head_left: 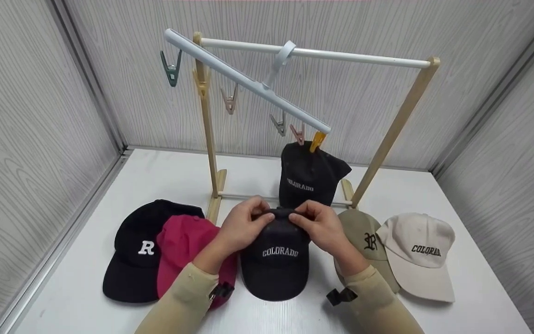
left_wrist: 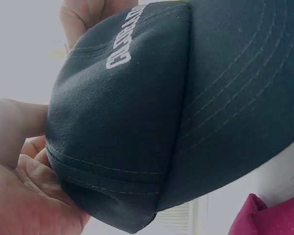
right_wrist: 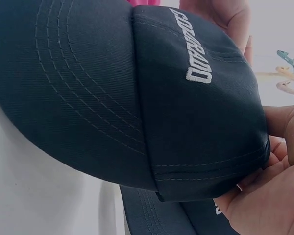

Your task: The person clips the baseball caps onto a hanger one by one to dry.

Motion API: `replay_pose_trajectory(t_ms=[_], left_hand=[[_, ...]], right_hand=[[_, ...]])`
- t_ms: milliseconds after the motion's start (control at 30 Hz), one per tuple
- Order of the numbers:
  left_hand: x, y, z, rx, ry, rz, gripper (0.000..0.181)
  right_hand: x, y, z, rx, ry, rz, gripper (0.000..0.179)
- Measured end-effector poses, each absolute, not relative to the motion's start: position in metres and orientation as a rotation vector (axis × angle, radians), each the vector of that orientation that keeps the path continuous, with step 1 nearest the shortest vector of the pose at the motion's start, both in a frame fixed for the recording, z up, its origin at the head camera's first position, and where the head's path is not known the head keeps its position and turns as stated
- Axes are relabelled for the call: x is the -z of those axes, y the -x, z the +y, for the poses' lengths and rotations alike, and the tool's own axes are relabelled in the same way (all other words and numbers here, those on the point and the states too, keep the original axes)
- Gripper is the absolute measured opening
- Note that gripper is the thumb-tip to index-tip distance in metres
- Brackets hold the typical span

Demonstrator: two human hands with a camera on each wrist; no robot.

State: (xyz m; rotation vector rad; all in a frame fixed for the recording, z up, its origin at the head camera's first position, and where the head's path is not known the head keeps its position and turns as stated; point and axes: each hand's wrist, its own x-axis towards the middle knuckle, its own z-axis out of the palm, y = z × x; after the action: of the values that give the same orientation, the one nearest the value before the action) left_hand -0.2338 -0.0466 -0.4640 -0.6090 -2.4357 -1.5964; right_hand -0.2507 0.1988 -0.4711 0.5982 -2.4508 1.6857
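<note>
A dark baseball cap with white COLORADO lettering is held up between both hands, its brim pointing down toward me. My left hand pinches the crown's top edge on the left, thumb in front. On the right, my right hand pinches the same edge, its thumb also in front and the fingers behind. In the left wrist view the cap's crown lies against the thumb and fingers. The right wrist view shows the stitched brim. Behind it, another dark COLORADO cap hangs from an orange clip.
A pale blue hanger bar with several clips hooks over a wood-and-white rack. A black R cap and a magenta cap lie left. An olive cap and a cream COLORADO cap lie right.
</note>
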Motion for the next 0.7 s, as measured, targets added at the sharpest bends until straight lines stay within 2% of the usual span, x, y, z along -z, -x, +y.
replay_pose_trajectory(t_ms=[700], left_hand=[[0.452,0.235,-0.047,1.649,0.595,-2.411,0.007]], right_hand=[[0.461,0.251,0.198,-1.587,-0.623,-2.432,0.009]])
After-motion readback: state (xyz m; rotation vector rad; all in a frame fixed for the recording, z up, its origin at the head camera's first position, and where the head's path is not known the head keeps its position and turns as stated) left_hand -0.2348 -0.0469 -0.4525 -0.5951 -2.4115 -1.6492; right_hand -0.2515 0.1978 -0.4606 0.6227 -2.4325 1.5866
